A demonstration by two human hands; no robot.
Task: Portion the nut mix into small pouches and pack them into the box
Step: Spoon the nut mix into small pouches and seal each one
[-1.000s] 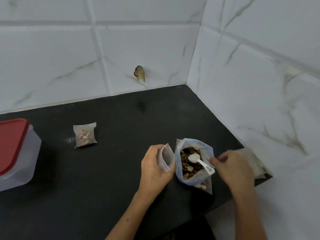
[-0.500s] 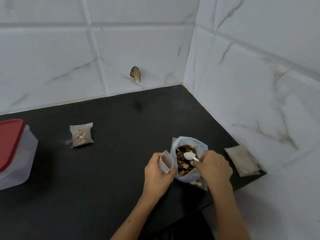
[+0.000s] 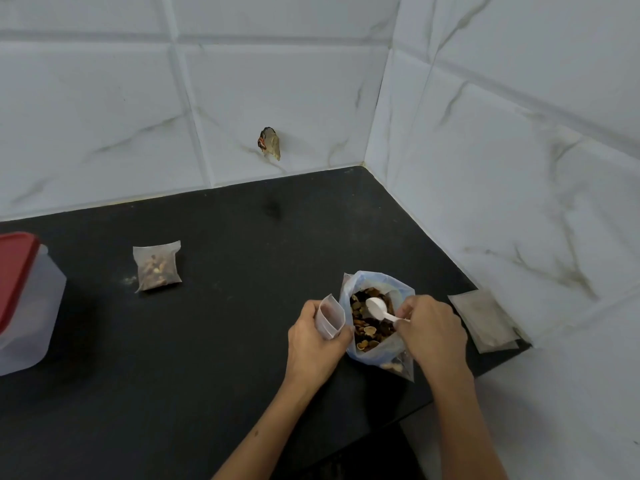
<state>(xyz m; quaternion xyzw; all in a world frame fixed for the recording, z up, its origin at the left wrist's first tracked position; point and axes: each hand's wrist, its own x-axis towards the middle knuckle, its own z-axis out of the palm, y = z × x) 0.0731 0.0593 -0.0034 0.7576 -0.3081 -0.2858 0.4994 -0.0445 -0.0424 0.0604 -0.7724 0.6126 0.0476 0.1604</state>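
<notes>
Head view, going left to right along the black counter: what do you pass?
Red-lidded box → filled pouch → left hand gripping an empty pouch → nut mix bag → right hand holding the spoon → stack of empty pouches.

- Bare black counter (image 3: 242, 341) lies open between the filled pouch (image 3: 157, 268) and the nut bag (image 3: 375, 320).
- Tiled walls (image 3: 519, 202) close off the far and right sides; the red-lidded box (image 3: 24, 299) blocks the left edge.

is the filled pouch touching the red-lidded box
Apart. The head view shows bare black counter between the filled pouch and the red-lidded box.
</notes>
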